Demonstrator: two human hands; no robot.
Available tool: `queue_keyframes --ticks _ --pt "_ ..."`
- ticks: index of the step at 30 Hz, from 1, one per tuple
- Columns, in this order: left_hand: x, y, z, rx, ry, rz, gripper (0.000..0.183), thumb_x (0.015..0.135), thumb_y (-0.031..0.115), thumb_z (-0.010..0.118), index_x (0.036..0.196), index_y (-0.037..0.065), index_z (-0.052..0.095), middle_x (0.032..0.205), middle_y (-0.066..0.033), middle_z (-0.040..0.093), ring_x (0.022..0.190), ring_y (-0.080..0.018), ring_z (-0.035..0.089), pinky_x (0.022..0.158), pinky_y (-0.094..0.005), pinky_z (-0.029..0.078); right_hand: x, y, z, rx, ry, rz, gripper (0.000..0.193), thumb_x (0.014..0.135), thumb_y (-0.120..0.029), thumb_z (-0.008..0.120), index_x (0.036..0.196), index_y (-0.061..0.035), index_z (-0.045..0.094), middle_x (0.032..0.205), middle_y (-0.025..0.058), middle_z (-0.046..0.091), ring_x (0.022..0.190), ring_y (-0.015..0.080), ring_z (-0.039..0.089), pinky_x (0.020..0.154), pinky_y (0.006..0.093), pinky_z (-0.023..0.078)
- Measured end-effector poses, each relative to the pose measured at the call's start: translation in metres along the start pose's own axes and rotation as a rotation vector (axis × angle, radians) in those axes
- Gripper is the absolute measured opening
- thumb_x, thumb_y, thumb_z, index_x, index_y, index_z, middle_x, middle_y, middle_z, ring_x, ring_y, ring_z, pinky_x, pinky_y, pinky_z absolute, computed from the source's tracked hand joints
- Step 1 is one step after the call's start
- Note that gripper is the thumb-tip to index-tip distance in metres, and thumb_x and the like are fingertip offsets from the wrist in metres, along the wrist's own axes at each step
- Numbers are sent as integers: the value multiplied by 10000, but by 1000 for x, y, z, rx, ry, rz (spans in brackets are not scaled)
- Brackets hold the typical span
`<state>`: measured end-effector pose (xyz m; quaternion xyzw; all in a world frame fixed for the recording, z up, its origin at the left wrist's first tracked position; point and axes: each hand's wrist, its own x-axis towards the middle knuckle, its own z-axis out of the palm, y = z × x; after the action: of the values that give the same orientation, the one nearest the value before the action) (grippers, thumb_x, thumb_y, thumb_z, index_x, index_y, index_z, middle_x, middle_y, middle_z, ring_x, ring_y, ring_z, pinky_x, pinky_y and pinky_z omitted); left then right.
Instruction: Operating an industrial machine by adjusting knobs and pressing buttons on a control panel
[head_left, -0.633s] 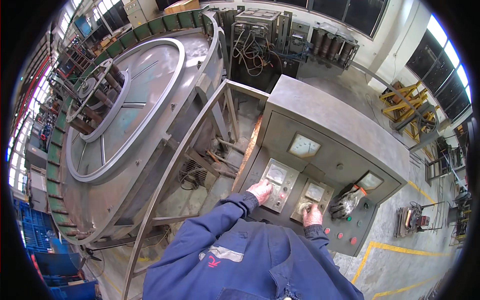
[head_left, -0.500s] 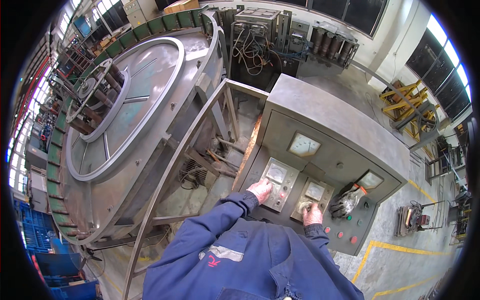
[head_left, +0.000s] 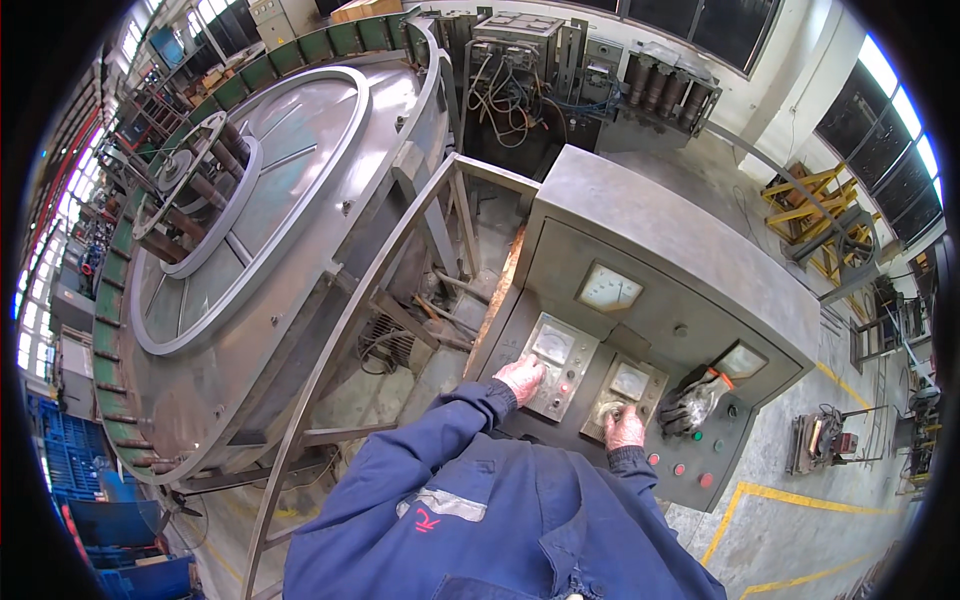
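Grip L [head_left: 521, 380] half-curled, touching ctrl unit [head_left: 560, 372]; grip R [head_left: 626, 429] pinched on knob [head_left: 609, 410].

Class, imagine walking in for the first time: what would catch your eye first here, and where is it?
Probably the large round metal structure, filling much of the left side. Next, the grey control cabinet right of centre, where the left hand and right hand are each at a small instrument panel. Yellow floor lines stand out at lower right.
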<state>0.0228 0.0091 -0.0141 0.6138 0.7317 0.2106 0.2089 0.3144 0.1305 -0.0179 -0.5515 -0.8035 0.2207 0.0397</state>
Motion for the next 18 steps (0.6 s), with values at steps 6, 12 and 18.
queue_keyframes --ticks 6,12,18 --pt "1 3 -5 23 -71 -30 271 820 102 652 1087 90 615 1102 -175 587 1056 -405 636 887 -510 542 -1 4 3 -17 54 -56 331 887 -280 739 1103 -52 633 977 228 725 961 411 702 849 502 554" --pt "2 1 -5 34 -66 -26 270 818 98 654 1085 90 620 1102 -175 589 1049 -407 643 880 -506 546 0 10 10 11 89 -88 316 880 -276 746 1086 -60 641 965 218 724 944 405 703 841 497 556" --pt "0 4 -7 40 -55 -18 272 815 93 655 1085 86 618 1101 -179 590 1055 -407 643 886 -503 548 1 10 10 13 71 -61 312 876 -270 749 1068 -51 635 941 220 723 922 405 706 824 498 558"
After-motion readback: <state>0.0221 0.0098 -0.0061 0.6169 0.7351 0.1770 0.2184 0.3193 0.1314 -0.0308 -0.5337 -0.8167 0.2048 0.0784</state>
